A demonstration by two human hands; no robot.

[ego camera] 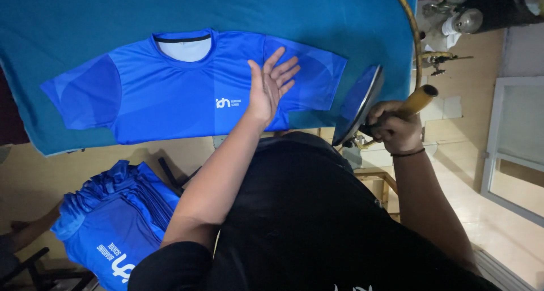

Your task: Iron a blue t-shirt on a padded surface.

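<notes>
A blue short-sleeved shirt (170, 87) lies flat on a teal-covered ironing table (68, 13), collar toward the far side, with a small white print on its chest. My left hand (271, 82) hovers open over the shirt's right part, fingers spread, palm turned up a little. My right hand (396, 127) grips the wooden handle (418, 100) of a clothes iron (357, 104), which is lifted and tilted on its side off the table's right edge, soleplate facing the shirt.
A pile of folded blue shirts (113, 223) sits low on the left, below the table's near edge. A curved hose (411, 25) runs up from the iron. Metal fittings and a dark container (498, 5) stand at the far right. Another person's arm (34, 229) shows at the bottom left.
</notes>
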